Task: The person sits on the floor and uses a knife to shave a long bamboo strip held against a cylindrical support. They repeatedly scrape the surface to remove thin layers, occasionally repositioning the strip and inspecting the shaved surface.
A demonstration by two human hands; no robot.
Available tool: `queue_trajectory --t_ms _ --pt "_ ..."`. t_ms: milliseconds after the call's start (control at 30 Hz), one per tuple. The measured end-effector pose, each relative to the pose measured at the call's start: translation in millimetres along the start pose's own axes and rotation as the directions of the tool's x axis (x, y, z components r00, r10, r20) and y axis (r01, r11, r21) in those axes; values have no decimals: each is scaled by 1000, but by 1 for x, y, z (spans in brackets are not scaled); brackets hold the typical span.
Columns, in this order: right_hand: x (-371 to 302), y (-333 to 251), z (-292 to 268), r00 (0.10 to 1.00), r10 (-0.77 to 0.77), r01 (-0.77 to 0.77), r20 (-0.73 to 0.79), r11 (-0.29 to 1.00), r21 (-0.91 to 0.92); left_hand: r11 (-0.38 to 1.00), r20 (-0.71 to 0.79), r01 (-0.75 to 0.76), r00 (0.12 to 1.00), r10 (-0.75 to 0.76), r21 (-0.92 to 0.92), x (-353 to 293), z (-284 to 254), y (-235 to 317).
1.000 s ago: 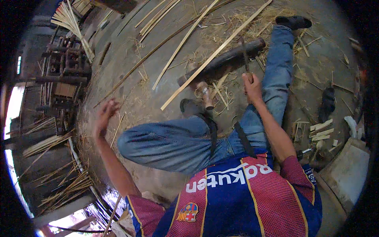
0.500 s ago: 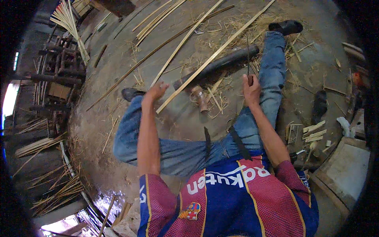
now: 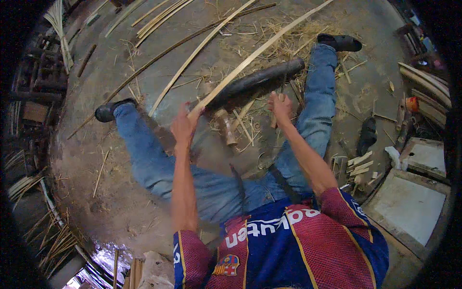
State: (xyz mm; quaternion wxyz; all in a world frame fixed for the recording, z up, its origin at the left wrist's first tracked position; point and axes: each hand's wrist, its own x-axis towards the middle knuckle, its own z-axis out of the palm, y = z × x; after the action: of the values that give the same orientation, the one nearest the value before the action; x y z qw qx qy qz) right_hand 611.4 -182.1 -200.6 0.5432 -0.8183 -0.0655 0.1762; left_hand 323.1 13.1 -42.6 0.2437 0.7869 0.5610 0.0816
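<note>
My left hand [image 3: 184, 126] is closed around the near end of a long pale bamboo strip [image 3: 255, 54], which runs away to the upper right. My right hand [image 3: 281, 108] grips a knife [image 3: 274, 119] by its brown handle. Its dark, narrow blade points away from me and is hard to make out against a dark round log [image 3: 260, 82]. The held strip passes over the left part of that log, between my spread legs. A short brown wooden piece [image 3: 225, 127] lies at the log's near side. Another pale strip [image 3: 192, 62] lies on the floor farther left.
A long dark pole [image 3: 159, 58] and a bundle of pale strips [image 3: 161, 17] lie at the far left. Shavings [image 3: 284, 36] cover the floor beyond the log. A black sandal [image 3: 367, 135], cut pieces [image 3: 360, 164] and a pale framed board [image 3: 409, 207] are at my right.
My left hand has come to the held strip's end from beside the other strip. My right hand with the knife has moved nearer and leftward. My left leg has stretched out; the view has shifted.
</note>
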Motion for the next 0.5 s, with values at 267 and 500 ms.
queue_trajectory --t_ms 267,500 --pt "47 -32 47 982 101 -153 160 921 359 979 50 -105 994 98 173 23 31 -35" --pt "57 -52 47 972 94 -151 214 951 269 993 92 -46 995 36 107 1 31 -27"
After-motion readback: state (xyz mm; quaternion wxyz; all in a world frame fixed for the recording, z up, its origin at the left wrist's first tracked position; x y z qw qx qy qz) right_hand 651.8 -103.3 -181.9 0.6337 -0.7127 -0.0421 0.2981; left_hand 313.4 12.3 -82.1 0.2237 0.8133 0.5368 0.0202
